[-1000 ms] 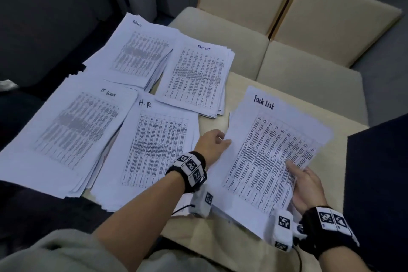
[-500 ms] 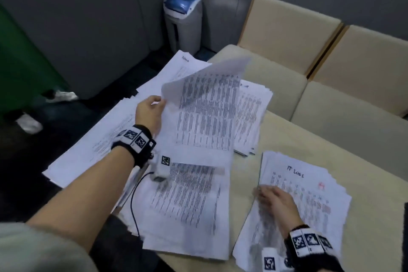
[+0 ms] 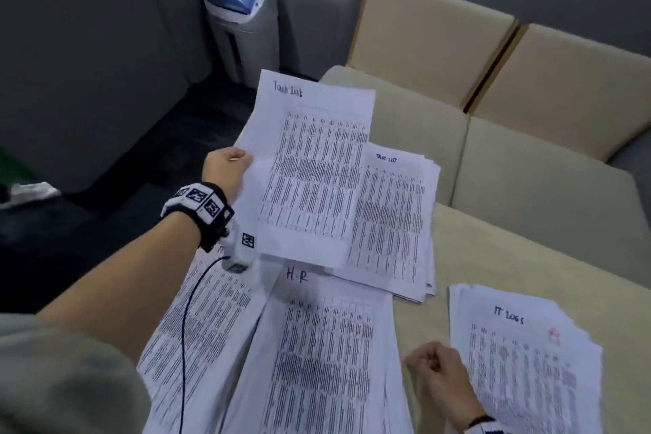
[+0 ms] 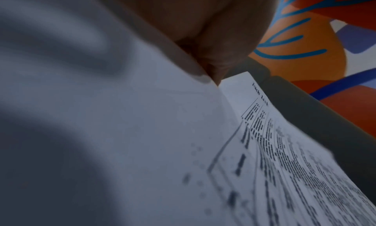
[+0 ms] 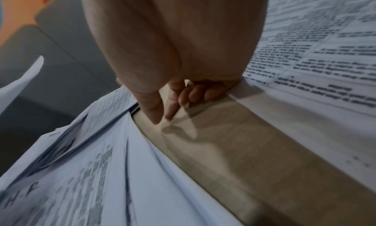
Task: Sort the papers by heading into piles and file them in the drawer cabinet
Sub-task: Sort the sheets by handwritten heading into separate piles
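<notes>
because its heading reads "task list", the loose sheet (image 3: 313,173) is held above the task list pile (image 3: 394,222), presumably so it can drop onto matching papers.
- left hand (image 3: 225,169): fingers clamped on the sheet's left edge, sheet in the air, tilted.
- right hand (image 3: 435,368): fingers loosely curled, holding nothing, on the bare table (image 3: 528,257) between the h.r pile (image 3: 317,363) and the it logs stack (image 3: 521,363), likely placed to take the next sheet.
- a further pile (image 3: 197,321) lies under the left forearm, heading hidden.
- drawer cabinet: not in view; filing not yet begun.
</notes>
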`<state>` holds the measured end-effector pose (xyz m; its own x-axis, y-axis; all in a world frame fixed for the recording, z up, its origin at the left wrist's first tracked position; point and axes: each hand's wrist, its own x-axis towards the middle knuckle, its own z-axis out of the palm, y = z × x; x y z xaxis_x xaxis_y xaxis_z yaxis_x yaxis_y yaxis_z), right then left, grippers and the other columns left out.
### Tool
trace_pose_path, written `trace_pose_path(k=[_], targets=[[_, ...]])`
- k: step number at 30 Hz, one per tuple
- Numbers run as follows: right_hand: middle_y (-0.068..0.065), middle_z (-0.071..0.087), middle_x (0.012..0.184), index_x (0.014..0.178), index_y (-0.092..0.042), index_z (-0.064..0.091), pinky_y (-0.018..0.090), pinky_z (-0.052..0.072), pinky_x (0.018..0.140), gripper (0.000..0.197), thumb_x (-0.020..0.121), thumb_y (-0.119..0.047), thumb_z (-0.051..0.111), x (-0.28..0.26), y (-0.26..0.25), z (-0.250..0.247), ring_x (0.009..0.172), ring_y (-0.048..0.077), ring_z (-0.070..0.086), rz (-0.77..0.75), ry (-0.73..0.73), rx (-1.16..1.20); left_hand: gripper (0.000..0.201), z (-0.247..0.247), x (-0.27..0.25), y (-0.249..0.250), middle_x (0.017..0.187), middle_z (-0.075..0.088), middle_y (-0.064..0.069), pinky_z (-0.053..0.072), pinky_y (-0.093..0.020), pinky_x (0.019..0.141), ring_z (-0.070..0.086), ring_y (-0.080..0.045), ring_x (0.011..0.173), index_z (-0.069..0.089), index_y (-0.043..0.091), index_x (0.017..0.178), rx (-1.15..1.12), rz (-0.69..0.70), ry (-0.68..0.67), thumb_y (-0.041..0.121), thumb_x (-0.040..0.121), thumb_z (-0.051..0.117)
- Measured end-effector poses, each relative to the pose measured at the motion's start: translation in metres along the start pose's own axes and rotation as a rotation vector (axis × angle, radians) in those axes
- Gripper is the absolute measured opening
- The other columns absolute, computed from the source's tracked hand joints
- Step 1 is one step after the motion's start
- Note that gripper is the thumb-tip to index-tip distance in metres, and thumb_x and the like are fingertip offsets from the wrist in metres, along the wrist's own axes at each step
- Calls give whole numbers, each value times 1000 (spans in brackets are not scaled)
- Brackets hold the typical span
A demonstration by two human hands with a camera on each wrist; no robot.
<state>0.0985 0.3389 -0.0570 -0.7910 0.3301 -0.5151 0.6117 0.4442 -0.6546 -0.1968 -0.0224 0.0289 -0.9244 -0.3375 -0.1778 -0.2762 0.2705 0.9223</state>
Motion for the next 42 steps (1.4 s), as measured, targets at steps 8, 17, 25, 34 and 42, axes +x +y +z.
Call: trace_pose_path(k=[8,17,25,34,42], targets=[[19,64,84,73,-21,73,22,50,64,6,73,-25,77,0,4,1,72,20,65,90,-3,-1,19,110,-11,4,97,66,-6,52,-33,82,61,-24,85,65,10,109,268,38,-186,22,99,54],[14,70,88,97,0,70,19,49,64,9,93,0,61,-8,-3,-28,74,20,62,162,-153,337,53,142,-30,4,133,46,-19,49,-44,89,57,-36,107,37,3,131,883,179,-284,24,91,65],[12,66,107,107,-12,61,39,50,89,33,84,-29,76,-19,51,-116,100,32,64,306,588,122,26,159,-153,38,110,58,-11,50,-40,85,57,-28,95,57,9,104,852,516,-567,33,93,58],[27,51,132,132,6,40,44,47,95,97,66,-46,88,-22,119,-167,120,43,52,526,395,-81,38,221,-343,-26,114,62,-10,48,-34,82,60,-29,103,58,9,112,977,191,-908,41,94,55],[13,60,77,82,0,63,36,46,76,41,100,-36,53,-45,148,-207,82,33,60,234,359,28,54,238,-383,-58,120,57,-8,50,-35,86,60,-26,107,48,9,118,929,32,-563,52,88,63]])
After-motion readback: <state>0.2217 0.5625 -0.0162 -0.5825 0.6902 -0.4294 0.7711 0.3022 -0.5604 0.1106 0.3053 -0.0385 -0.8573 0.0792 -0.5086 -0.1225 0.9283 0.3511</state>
